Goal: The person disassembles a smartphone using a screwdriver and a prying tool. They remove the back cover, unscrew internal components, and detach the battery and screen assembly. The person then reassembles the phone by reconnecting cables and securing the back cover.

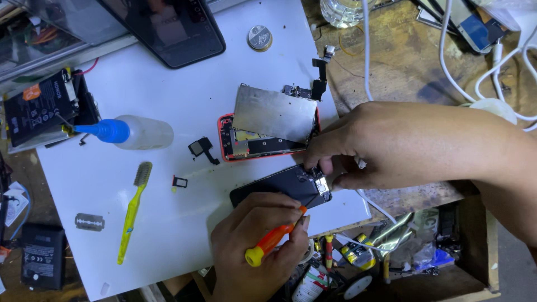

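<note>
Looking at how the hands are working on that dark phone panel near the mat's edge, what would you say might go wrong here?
1. The dark phone panel lies close to the white mat's front edge; it might slide off.
2. The left hand drives an orange screwdriver while the right hand pinches a small part at the panel's end; a slip might jab fingers.
3. The razor blade lies bare on the mat.

White work mat [184, 100] over a worn wooden bench [403, 61]. On the mat: dark phone [168, 28] at the far edge, round tin [260, 37], blue-capped squeeze bottle [126, 132], red phone frame [268, 140], black screen panel [282, 187], yellow-green toothbrush [133, 210], razor blade [89, 222], possibly a SIM tray [179, 182].
</note>
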